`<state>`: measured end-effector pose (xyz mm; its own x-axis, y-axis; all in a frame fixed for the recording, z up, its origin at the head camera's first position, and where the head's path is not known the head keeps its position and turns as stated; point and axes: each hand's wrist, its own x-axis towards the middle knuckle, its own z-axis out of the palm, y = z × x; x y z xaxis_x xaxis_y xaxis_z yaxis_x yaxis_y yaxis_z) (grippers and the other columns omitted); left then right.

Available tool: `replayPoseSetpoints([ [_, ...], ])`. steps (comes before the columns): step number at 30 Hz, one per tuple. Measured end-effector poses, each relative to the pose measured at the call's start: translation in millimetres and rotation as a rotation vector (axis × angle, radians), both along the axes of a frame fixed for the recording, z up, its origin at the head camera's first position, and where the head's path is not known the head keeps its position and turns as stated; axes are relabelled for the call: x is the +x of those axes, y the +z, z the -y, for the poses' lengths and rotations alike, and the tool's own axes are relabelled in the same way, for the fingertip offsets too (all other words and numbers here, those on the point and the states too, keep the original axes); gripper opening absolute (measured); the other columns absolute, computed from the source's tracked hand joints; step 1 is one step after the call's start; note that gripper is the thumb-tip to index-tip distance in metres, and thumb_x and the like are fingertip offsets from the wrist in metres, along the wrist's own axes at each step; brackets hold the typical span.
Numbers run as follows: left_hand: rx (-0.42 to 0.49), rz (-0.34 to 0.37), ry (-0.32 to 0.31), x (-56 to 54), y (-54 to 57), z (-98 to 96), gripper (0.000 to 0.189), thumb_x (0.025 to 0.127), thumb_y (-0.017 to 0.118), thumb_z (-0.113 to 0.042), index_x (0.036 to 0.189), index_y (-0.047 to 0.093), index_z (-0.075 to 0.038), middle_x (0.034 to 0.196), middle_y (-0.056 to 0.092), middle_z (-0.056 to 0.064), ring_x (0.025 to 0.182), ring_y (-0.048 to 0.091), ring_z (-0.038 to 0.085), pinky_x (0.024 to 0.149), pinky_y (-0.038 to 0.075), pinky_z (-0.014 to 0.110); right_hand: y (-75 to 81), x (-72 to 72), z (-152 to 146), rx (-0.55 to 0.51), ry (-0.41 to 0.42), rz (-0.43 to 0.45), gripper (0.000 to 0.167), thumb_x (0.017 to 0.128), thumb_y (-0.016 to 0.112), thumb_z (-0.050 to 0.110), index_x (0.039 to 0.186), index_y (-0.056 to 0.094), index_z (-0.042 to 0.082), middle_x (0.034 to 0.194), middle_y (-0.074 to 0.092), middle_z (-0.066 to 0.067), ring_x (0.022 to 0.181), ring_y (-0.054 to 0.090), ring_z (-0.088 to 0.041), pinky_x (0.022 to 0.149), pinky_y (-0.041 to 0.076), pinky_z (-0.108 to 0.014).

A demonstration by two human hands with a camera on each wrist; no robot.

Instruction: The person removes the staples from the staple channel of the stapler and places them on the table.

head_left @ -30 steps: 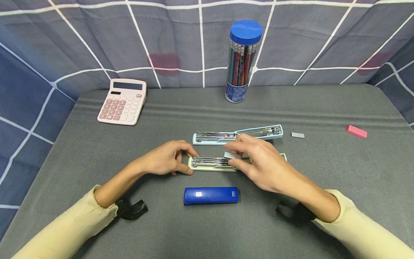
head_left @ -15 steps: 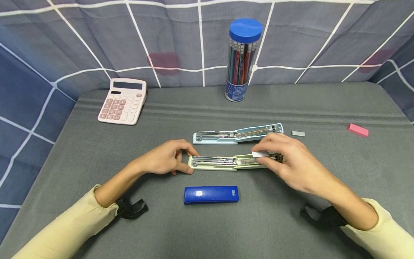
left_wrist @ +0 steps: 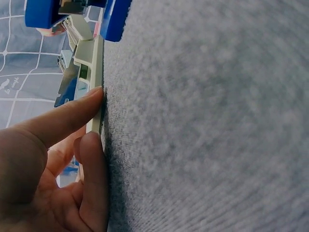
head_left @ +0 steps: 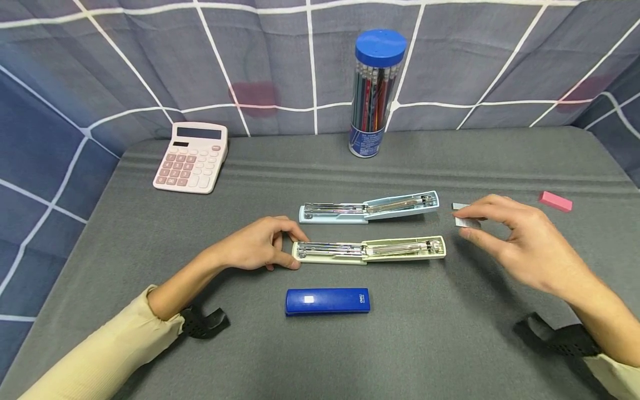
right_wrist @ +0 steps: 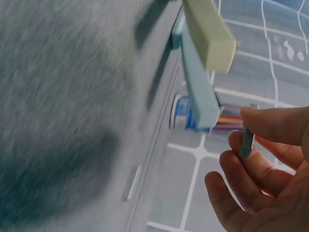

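A pale green stapler [head_left: 370,253] lies opened out flat, its metal channel exposed. My left hand [head_left: 257,244] pinches its left end between thumb and fingers; the left wrist view shows the thumb against the green base [left_wrist: 98,63]. To the right of that stapler, my right hand [head_left: 530,244] holds a small strip of staples [head_left: 467,223] between thumb and fingertips, raised off the table. Behind it a second staple strip [head_left: 459,206] lies on the cloth, partly covered by the right fingers. A light blue stapler [head_left: 335,220], also opened out, lies just behind the green one.
A closed dark blue stapler [head_left: 327,301] lies in front of the green one. A pink eraser [head_left: 555,201] sits at the right, a calculator [head_left: 191,158] at the back left. A tub of pencils [head_left: 372,105] stands at the back near the checked curtain [head_left: 280,55].
My right hand has carried the staple strip rightward from over the green stapler's middle to beyond its right end. My left hand has stayed on the stapler's left end.
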<state>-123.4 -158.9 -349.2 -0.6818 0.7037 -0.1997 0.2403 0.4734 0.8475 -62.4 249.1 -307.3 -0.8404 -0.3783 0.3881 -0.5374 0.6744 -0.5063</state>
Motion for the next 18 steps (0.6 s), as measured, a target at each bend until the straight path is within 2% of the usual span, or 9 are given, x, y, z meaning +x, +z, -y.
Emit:
replayPoseSetpoints([
  [7, 0.007, -0.001, 0.000, 0.7, -0.4, 0.4, 0.036, 0.080, 0.083, -0.009, 0.113, 0.068, -0.004, 0.100, 0.060, 0.008, 0.051, 0.055, 0.016, 0.047, 0.051, 0.031, -15.5, -5.1, -20.4, 0.016, -0.018, 0.088, 0.035, 0.076, 0.078, -0.010, 0.104, 0.073, 0.011, 0.096, 0.066, 0.008, 0.093, 0.057, 0.003, 0.081, 0.039, -0.009],
  [14, 0.000, 0.003, 0.003, 1.2, -0.3, -0.3, 0.037, 0.080, 0.083, -0.009, 0.113, 0.068, -0.004, 0.101, 0.059, 0.008, 0.051, 0.055, 0.015, 0.047, 0.051, 0.031, -34.2, -10.9, -28.4, 0.104, -0.014, 0.071, 0.033, 0.074, 0.080, -0.007, 0.100, 0.073, 0.013, 0.093, 0.065, 0.009, 0.087, 0.055, 0.000, 0.074, 0.040, -0.016],
  [18, 0.000, 0.004, 0.005, 1.3, 0.0, -0.5, 0.037, 0.080, 0.083, -0.009, 0.113, 0.068, -0.004, 0.101, 0.060, 0.008, 0.051, 0.055, 0.015, 0.047, 0.051, 0.031, -40.5, -13.0, -32.2, 0.134, -0.041, 0.078, 0.032, 0.074, 0.081, -0.006, 0.099, 0.073, 0.012, 0.094, 0.065, 0.007, 0.089, 0.052, -0.001, 0.076, 0.037, -0.019],
])
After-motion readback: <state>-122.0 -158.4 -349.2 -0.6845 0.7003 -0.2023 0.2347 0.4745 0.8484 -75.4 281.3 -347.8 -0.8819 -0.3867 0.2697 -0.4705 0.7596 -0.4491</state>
